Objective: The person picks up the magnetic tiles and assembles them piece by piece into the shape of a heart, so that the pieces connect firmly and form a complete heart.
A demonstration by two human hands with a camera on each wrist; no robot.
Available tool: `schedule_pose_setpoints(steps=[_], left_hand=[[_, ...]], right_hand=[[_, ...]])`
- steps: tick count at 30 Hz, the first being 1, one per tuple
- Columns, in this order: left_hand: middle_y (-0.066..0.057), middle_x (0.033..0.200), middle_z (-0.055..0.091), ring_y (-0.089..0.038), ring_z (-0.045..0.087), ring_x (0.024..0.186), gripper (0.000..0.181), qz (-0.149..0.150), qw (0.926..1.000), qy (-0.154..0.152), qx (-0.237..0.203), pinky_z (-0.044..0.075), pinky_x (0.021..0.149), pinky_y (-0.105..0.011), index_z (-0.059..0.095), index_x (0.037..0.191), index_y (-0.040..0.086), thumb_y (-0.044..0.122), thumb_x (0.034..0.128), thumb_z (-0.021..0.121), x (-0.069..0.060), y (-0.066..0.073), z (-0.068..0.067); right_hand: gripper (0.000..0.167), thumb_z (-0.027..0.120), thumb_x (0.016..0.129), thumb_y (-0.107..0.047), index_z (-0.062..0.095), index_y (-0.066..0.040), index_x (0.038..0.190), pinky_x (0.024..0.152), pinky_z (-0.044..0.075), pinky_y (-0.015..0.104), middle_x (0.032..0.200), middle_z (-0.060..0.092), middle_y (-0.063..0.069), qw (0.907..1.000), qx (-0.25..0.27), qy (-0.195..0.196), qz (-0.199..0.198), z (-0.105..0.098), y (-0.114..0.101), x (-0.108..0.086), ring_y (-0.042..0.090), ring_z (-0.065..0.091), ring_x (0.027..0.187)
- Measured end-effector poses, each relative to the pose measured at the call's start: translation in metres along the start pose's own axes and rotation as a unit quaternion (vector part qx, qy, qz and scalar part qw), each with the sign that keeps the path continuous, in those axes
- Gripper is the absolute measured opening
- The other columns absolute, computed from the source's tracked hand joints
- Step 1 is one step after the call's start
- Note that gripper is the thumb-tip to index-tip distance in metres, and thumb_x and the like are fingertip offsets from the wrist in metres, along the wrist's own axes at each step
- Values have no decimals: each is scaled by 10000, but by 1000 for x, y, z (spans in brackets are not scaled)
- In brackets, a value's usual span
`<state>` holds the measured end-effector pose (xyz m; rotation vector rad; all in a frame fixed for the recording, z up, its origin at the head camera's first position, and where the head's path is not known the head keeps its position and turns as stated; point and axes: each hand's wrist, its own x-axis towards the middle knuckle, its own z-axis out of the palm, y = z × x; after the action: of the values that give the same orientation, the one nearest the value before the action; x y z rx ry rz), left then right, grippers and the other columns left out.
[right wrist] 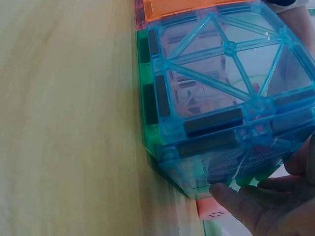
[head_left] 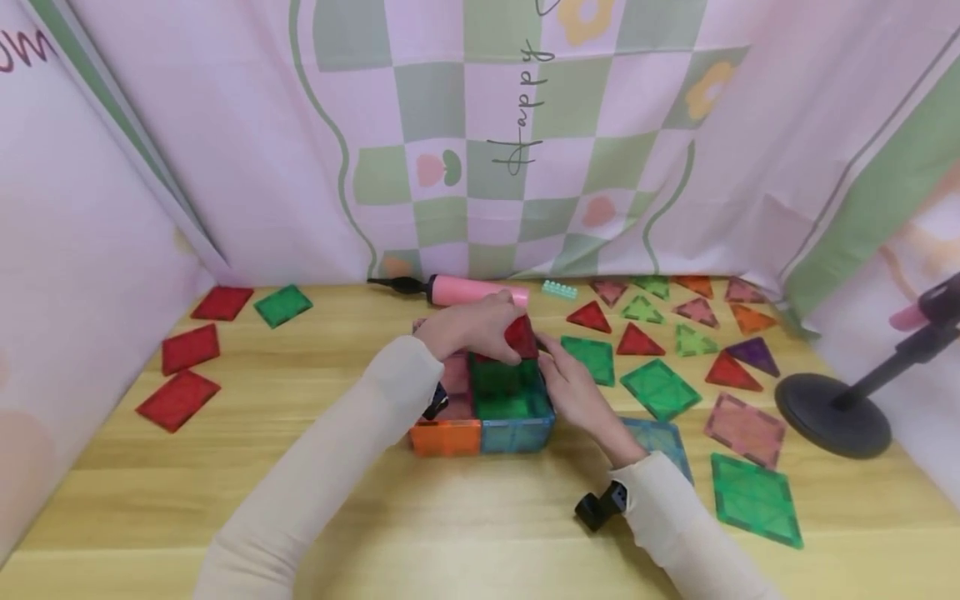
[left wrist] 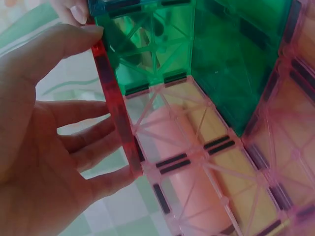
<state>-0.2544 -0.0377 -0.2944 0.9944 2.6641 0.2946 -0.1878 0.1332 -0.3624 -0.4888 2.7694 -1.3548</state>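
In the head view, a red tile (head_left: 522, 337) was held by the left hand (head_left: 480, 325) at the far right of the tile box (head_left: 442, 437) on the surface (head_left: 337, 525). In the left wrist view, the tile was seen edge-on, slanting from upper left to lower right, pinched between thumb and fingertips. In the right wrist view, a blue side wall (right wrist: 206, 169) was touched by the right hand (right wrist: 283, 209), its grip unclenched.

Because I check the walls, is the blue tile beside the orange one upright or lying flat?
Upright: the head view shows the blue tile standing on edge, facing the camera, in line with the orange tile.
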Motion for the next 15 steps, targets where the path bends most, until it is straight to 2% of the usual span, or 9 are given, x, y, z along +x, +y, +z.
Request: schedule_pose_setpoints(steps=[5, 7, 9, 10, 12, 15], left_hand=[[-78, 1202, 528, -176, 485, 1062, 577, -85, 9994, -177, -277, 431, 945, -296, 494, 1341, 85, 308, 847, 691, -10, -13, 0], [-90, 1215, 529, -193, 487, 1078, 587, -140, 9988, -264, -399, 423, 957, -316, 464, 1376, 80, 302, 871, 664, -16, -19, -3], [-113, 1298, 500, -210, 466, 1162, 613, -185, 9981, -329, -477, 394, 1010, -335, 411, 1421, 67, 302, 897, 627, -24, -25, -8], [-131, 1330, 492, -223, 462, 1199, 611, -167, 9982, -301, -494, 381, 1036, -345, 405, 1422, 45, 296, 905, 613, -28, -29, -10], [-175, 1303, 508, -265, 487, 1171, 557, -116, 9984, -217, -511, 392, 1021, -376, 447, 1369, 1, 288, 912, 585, -38, -37, -15], [-208, 1355, 485, -301, 474, 1237, 573, -161, 9979, -36, -623, 374, 1060, -414, 432, 1371, -31, 309, 927, 560, -59, -51, -20]], right_hand=[[442, 301, 1041, -137, 321, 36, 1447, 1092, 282, 572, 1458, 385, 259, 9999, -104, 15, -99, -1, 2, -1, 422, 363, 1342], [440, 300, 1040, -130, 323, 47, 1442, 1088, 289, 570, 1450, 392, 265, 9997, -128, 65, -175, -1, 3, 0, 425, 370, 1335], [439, 304, 1037, -121, 323, 62, 1436, 1081, 297, 571, 1442, 397, 275, 9995, -134, 112, -256, 0, 4, 0, 430, 378, 1326], [440, 307, 1035, -118, 323, 67, 1434, 1079, 299, 572, 1438, 398, 280, 9994, -142, 125, -288, 0, 5, 0, 434, 380, 1323], [443, 310, 1033, -117, 321, 77, 1431, 1074, 302, 578, 1437, 393, 290, 9992, -162, 118, -335, 0, 5, 1, 444, 380, 1318], [447, 313, 1033, -120, 314, 72, 1437, 1071, 302, 584, 1444, 381, 293, 9994, -172, 62, -296, 1, 4, 2, 451, 377, 1317]])
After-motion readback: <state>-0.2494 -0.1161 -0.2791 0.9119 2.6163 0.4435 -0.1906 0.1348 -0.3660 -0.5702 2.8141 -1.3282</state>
